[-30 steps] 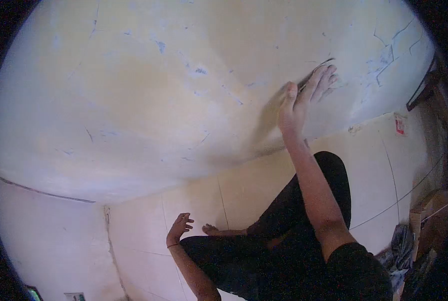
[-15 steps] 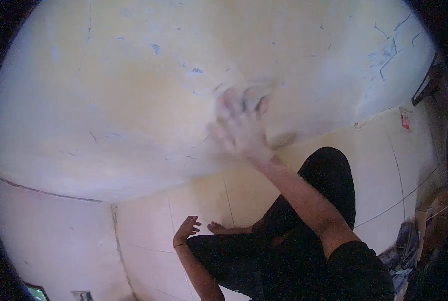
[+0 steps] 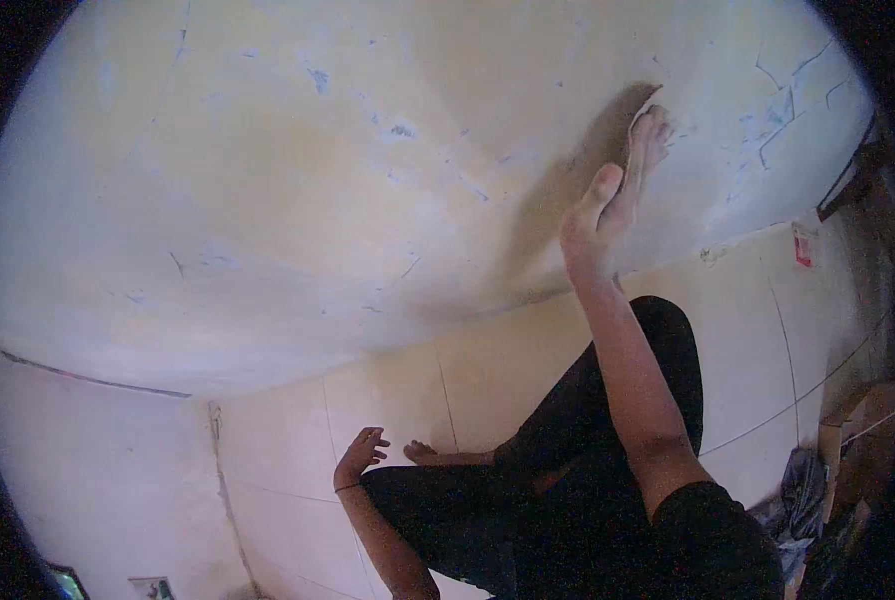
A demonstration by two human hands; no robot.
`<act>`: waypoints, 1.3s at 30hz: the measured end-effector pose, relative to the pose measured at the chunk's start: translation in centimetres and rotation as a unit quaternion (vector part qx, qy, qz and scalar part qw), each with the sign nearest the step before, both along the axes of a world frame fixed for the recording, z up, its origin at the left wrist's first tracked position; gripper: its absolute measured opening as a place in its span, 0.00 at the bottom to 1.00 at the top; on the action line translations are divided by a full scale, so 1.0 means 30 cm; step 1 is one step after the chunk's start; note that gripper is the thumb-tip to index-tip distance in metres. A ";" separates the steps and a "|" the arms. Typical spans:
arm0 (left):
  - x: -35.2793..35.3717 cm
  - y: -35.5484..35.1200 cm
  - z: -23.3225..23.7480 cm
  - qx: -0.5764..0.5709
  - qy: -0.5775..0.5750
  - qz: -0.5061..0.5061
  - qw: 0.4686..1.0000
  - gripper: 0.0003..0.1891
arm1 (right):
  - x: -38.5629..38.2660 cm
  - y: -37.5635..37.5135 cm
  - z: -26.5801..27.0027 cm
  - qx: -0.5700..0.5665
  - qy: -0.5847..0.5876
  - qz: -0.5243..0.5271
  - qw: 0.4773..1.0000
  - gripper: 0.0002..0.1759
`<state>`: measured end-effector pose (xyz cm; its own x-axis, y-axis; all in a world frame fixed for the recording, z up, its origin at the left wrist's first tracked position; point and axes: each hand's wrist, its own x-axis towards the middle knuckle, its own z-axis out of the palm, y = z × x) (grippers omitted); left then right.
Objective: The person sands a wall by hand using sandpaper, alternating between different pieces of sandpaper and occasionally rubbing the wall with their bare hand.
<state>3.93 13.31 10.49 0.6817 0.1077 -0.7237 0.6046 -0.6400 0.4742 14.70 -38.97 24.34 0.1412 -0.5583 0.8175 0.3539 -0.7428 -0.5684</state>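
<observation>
My right hand [image 3: 622,190], pale with dust, is raised against the cracked, yellowish-white wall [image 3: 297,200]. Seen edge-on, its fingers lie over a thin flat sheet [image 3: 639,120] whose pale edge and dark tip show past the fingertips. What the sheet is made of I cannot make out. The thumb sticks out on the near side, and a shadow falls on the wall to the left. My left hand [image 3: 362,455], with a thin dark band at the wrist, hangs loosely by my knee. Its fingers are slightly bent and apart, with nothing in them.
My dark-clothed legs [image 3: 567,440] are folded on the tiled floor [image 3: 747,340], with a bare foot [image 3: 422,453] near the wall. At the right stand a cardboard box [image 3: 867,420] and a dark plastic bag [image 3: 802,485]. A red-and-white packet [image 3: 802,245] lies near the wall.
My right hand has moved to the right and upward along the wall, turning from flat to edge-on. The left hand has stayed by the knee; the view has shifted slightly.
</observation>
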 end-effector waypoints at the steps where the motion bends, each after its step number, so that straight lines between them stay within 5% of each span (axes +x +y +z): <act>1: -0.001 -0.008 0.005 0.008 0.001 0.000 1.000 0.23 | -0.003 0.014 -0.006 -0.013 -0.012 0.006 1.000 0.32; 6: 0.015 0.002 -0.007 -0.005 0.014 0.002 1.000 0.22 | 0.008 0.204 -0.101 -0.071 0.109 0.094 0.987 0.33; 7: 0.014 0.007 -0.014 0.000 0.008 -0.006 1.000 0.22 | -0.019 0.261 -0.024 -0.140 0.338 0.162 0.916 0.32; 8: 0.013 0.008 -0.017 -0.009 0.007 -0.009 1.000 0.23 | -0.055 0.319 0.050 -0.199 0.545 0.219 0.785 0.32; 11: 0.005 0.024 -0.024 -0.034 0.004 -0.017 0.999 0.23 | -0.084 0.580 -0.189 -0.230 0.154 0.449 0.849 0.30; 13: 0.002 0.031 -0.023 -0.043 0.000 -0.020 0.999 0.23 | -0.164 0.640 -0.144 -0.337 0.049 0.445 0.828 0.29; 18: -0.003 0.023 -0.018 -0.022 0.030 0.008 0.999 0.23 | -0.150 0.498 -0.010 -0.245 -0.059 0.520 0.816 0.27; 20: 0.011 0.015 -0.021 -0.002 0.018 -0.007 1.000 0.23 | -0.102 0.363 0.003 -0.202 -0.060 0.439 0.874 0.27; 24: 0.007 0.007 -0.004 -0.019 -0.017 -0.017 1.000 0.23 | -0.057 -0.007 0.042 -0.092 -0.034 0.061 0.993 0.27; 26: 0.007 -0.001 0.000 -0.009 -0.018 -0.012 1.000 0.23 | -0.041 -0.068 0.041 -0.040 -0.002 -0.076 0.996 0.27; 28: 0.010 -0.007 0.002 -0.008 -0.009 -0.003 1.000 0.22 | -0.005 -0.029 -0.007 -0.012 0.078 -0.087 0.993 0.28; 30: 0.007 -0.008 0.003 -0.012 -0.003 0.005 1.000 0.22 | 0.024 0.112 -0.081 -0.114 0.264 -0.115 0.951 0.30; 32: 0.014 0.004 -0.010 -0.019 -0.005 0.009 1.000 0.21 | 0.005 0.334 -0.062 -0.309 0.392 -0.043 0.866 0.32; 34: 0.017 0.032 -0.037 -0.037 -0.001 0.005 0.999 0.20 | -0.037 0.491 -0.077 -0.372 0.268 0.190 0.868 0.34; 35: 0.009 0.039 -0.038 -0.044 0.002 0.003 0.999 0.20 | -0.071 0.546 -0.106 -0.345 0.141 0.293 0.880 0.34; 39: -0.016 0.030 -0.012 -0.023 0.038 -0.024 0.999 0.19 | -0.184 0.597 -0.071 -0.262 0.012 0.434 0.862 0.35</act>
